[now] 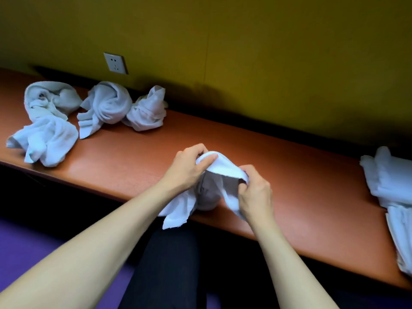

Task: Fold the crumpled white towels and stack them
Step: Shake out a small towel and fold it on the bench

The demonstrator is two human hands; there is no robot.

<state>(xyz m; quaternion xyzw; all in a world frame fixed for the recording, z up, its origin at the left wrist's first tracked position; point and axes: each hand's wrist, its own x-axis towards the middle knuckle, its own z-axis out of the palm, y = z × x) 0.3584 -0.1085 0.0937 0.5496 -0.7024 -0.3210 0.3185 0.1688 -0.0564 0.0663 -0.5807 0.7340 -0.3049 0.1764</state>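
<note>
Four crumpled white cloth towels (73, 117) waiting far left on long orange-brown bench (312, 175). Left hand (189, 166) and right hand (256, 192) both pinching one bunched white towel (220, 168) mid-bench. Opening step, probably. Next: pull flat. Soft white pile (388, 186) far right.

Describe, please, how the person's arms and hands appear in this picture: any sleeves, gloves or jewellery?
Both forearms are bare all the way to the frame's bottom edge, with no sleeve showing. The left hand and right hand wear no gloves, and no ring, watch or bracelet is visible. Dark trousers show below, between the arms.
</note>
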